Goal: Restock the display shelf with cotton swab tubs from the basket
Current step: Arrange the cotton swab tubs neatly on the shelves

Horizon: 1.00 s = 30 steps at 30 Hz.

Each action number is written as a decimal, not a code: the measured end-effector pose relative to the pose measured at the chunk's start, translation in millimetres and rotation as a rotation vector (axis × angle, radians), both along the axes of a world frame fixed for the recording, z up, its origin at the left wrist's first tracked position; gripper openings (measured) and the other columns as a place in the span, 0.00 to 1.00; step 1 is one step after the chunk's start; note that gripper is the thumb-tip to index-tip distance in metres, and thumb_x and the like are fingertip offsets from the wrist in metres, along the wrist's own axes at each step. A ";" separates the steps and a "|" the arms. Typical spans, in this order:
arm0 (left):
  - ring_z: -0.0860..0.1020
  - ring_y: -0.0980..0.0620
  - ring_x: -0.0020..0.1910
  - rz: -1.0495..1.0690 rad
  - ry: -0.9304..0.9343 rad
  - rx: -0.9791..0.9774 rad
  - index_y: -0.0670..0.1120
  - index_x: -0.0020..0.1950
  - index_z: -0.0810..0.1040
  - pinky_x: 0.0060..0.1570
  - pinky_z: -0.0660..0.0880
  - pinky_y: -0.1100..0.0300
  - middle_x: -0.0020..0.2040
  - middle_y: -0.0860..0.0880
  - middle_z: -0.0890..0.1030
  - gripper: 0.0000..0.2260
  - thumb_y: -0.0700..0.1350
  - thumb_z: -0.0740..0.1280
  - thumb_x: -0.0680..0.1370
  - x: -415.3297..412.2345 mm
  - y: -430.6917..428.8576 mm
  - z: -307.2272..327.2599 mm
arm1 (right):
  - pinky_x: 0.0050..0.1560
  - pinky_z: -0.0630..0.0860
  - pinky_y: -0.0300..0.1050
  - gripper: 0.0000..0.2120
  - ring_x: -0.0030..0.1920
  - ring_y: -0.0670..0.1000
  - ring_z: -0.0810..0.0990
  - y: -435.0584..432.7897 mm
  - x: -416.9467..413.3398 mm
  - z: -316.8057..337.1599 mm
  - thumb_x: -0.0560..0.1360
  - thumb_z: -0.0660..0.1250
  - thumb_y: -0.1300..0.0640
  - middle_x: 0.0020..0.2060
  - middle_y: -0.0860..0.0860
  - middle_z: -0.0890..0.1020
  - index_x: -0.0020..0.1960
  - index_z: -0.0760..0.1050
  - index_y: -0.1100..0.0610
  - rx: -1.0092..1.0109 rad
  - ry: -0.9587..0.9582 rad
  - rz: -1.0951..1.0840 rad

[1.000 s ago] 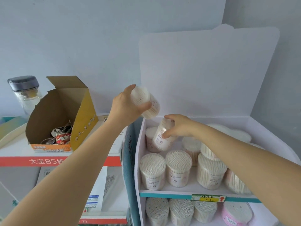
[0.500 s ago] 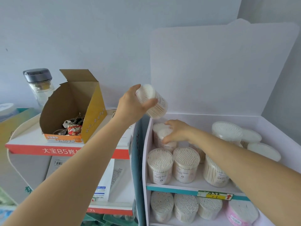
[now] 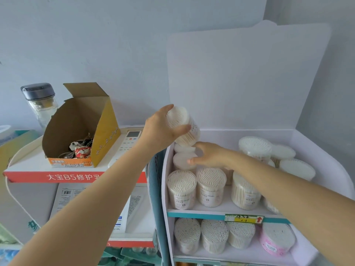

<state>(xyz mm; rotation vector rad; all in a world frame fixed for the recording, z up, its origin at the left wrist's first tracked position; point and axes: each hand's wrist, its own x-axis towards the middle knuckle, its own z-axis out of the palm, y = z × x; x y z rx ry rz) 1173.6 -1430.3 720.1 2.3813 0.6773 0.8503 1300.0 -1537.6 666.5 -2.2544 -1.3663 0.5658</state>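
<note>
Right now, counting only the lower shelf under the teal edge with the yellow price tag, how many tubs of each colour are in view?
Clear round tubs of white cotton swabs: 3
Pink plastic tub: 1
Total in view: 4. The right forearm hides the far right corner.

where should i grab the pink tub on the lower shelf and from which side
Grip the pink tub across its curved side walls, coming in from the front. The upper shelf board runs just above it, so a top grab looks blocked; a white tub sits tight on its left, the right side looks freer.
</note>
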 end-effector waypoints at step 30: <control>0.69 0.57 0.63 -0.383 0.128 -0.245 0.54 0.72 0.61 0.62 0.67 0.60 0.63 0.56 0.73 0.42 0.42 0.77 0.63 30.8 -15.2 -18.0 | 0.57 0.66 0.37 0.37 0.64 0.48 0.71 -75.3 19.2 77.6 0.68 0.74 0.58 0.69 0.48 0.69 0.73 0.62 0.50 0.219 -0.325 -0.017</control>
